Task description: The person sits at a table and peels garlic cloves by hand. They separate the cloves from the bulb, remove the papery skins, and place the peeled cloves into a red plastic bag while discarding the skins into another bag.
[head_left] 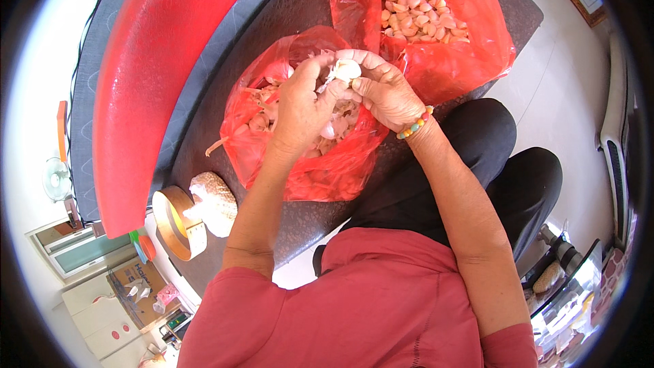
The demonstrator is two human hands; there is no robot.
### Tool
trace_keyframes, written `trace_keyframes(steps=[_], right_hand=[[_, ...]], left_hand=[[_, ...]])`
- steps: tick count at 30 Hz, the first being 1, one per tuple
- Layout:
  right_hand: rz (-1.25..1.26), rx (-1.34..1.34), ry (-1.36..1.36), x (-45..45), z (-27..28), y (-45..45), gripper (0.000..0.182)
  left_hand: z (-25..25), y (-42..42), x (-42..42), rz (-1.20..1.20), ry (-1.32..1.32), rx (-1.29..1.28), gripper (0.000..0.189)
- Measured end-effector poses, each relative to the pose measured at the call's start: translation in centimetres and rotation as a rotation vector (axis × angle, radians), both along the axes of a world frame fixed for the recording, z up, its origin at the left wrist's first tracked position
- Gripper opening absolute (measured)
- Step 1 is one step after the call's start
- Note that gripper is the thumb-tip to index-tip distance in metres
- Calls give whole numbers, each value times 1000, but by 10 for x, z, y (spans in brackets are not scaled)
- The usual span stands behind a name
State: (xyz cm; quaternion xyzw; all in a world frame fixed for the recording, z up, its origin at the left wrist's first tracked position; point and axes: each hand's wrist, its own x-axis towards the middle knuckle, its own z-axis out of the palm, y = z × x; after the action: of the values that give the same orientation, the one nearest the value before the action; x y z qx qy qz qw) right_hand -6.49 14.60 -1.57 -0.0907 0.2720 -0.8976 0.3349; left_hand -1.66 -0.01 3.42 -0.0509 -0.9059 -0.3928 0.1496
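Observation:
A pale garlic bulb [347, 70] with loose papery skin is held between my two hands. My left hand [305, 99] grips its lower left side with thumb and fingers. From the other side, the thumb and fingertips of my right hand [384, 89] close on it; a beaded bracelet [415, 123] circles that wrist. Beneath both hands lies an open red plastic bag [327, 181] of garlic bulbs [259, 121] and skins, partly hidden by my hands and left forearm. Beyond it, a second red plastic bag [439, 69] holds many separate garlic cloves [416, 7].
Both bags rest on a dark brown seat or tabletop [301, 220]. A red padded bolster [148, 87] curves along the left. Near my left elbow stand a round wooden-sided container [196, 240] and a woven-looking object [214, 199]. A glass table [572, 276] is at lower right.

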Motion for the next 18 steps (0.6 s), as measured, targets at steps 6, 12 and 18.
trace_keyframes(steps=[6, 12, 18], right_hand=[[-18, 96, 74, 1, 1, -3, 39], [8, 202, 150, 0, -1, -4, 35], [51, 219, 207, -1, -2, -4, 31]], left_hand=[[-3, 0, 5, 8, -160, 242, 22], [-13, -7, 3, 59, 2, 101, 25], [6, -10, 0, -74, 180, -217, 34]])
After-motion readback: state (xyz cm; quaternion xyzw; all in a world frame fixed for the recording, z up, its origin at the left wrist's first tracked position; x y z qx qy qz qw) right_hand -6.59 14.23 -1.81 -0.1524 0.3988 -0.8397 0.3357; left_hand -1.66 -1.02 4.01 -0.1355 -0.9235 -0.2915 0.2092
